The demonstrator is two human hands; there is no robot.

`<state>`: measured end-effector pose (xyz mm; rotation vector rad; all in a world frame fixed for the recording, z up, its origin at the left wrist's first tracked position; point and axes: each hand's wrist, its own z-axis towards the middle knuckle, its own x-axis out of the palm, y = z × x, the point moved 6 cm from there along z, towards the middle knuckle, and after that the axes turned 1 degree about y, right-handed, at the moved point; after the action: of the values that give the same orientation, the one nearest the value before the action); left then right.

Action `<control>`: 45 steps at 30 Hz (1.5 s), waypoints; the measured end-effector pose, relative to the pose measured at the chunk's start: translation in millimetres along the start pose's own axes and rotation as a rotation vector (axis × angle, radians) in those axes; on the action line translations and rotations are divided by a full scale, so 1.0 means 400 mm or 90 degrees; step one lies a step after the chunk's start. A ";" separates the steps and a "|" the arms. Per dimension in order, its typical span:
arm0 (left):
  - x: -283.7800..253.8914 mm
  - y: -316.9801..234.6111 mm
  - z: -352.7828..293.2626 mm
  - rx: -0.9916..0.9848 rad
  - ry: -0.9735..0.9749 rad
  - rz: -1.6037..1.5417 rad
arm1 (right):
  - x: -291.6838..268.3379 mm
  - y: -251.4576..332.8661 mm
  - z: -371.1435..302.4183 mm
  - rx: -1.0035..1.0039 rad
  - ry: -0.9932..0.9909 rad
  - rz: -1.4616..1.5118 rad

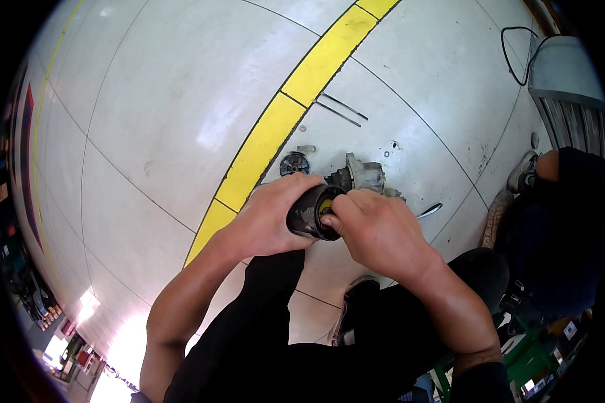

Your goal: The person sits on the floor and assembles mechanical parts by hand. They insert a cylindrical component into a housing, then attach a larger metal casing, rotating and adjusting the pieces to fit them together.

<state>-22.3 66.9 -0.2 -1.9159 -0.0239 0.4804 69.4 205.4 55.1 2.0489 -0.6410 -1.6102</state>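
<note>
My left hand [270,213] is wrapped round a dark cylindrical motor housing [305,213], held tilted above my lap with its open end toward the right. At that open end my right hand [378,228] is closed, its thumb and fingertips reaching over the rim and into the bore. Something yellowish shows inside, beside the right fingertips; what they pinch is hidden. Just beyond my hands, a grey cast metal motor end [366,176] with a dark shaft part lies on the floor. Left of it is a round black end cap [294,163].
Two long thin rods [343,109] lie on the floor by the yellow floor stripe [302,101]. To the right are a shiny tool handle [430,210] and a seated person in dark clothes [551,228]. A grey metal cabinet [566,74] with a black cable stands at far right.
</note>
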 end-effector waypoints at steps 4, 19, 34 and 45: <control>0.005 -0.003 -0.002 0.014 -0.045 0.065 | 0.012 -0.022 0.005 0.106 0.015 0.069; -0.008 0.016 -0.033 -0.071 -0.041 0.136 | 0.068 -0.063 0.020 0.241 0.017 0.341; 0.039 0.106 -0.088 -0.252 0.490 -0.590 | 0.088 0.012 0.015 -0.131 0.060 0.269; 0.026 0.106 -0.125 -0.210 0.256 -0.138 | 0.168 -0.016 0.012 -0.035 0.194 0.205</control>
<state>-4.4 8.3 -26.1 -2.2717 -0.0512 -0.0652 79.4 169.2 -1.1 1.9765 -0.7579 -1.0970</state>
